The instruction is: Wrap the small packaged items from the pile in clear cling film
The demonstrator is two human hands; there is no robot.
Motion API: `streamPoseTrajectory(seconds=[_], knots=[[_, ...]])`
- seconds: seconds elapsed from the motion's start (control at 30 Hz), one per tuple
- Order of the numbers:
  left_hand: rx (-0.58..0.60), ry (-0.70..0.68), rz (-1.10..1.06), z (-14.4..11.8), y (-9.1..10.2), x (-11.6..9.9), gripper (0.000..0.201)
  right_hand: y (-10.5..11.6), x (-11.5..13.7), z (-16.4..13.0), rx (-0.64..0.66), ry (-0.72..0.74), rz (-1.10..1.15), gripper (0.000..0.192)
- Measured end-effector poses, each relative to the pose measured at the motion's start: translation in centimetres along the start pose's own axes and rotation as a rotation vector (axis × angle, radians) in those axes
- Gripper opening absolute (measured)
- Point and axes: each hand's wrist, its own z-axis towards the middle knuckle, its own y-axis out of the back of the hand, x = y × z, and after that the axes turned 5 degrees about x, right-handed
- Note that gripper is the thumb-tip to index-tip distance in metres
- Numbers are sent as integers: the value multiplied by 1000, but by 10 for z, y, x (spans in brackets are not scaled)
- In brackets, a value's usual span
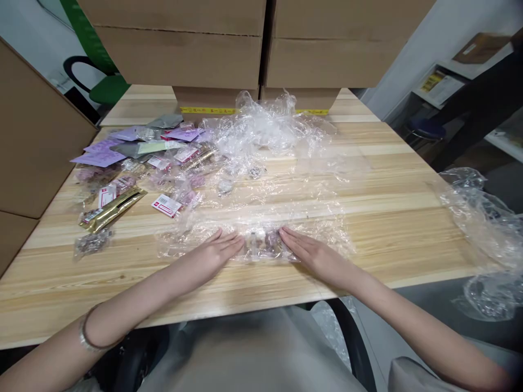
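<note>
A sheet of clear plastic wrap (330,231) lies spread on the wooden table in front of me. Small items (272,243), some dark purple and some pale, sit under or inside the wrap near the table's front edge; their kind is unclear. To their left, my left hand (216,253) rests flat on the wrap with its fingers stretched out. My right hand (312,253) lies flat on the other side, fingertips touching the wrap beside the dark item. Neither hand grips anything.
Left lies a pile of packets, with purple envelopes (100,158), a gold packet (112,209) and a white-labelled packet (166,205). Crumpled clear plastic (269,128) lies before large cardboard boxes (175,54). More plastic (486,223) hangs off the right edge. A person in dark trousers (469,103) stands beyond.
</note>
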Motion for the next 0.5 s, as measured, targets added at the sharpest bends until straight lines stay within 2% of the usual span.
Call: streamPoseTrajectory(seconds=[0.13,0.23,0.33,0.4,0.5], knots=[[121,44,-244,-15,29,-13,37,18,5,4,104,-94,320,57],[172,149,-451,-9,39,-7,35,31,-6,17,174,-214,567,40],[143,295,-632,4,37,9,39,42,-26,34,221,-315,753,45],[86,356,-610,10,34,17,39,47,-38,44,266,-389,805,48],[0,369,-398,16,31,22,41,50,-52,50,378,-495,798,48]])
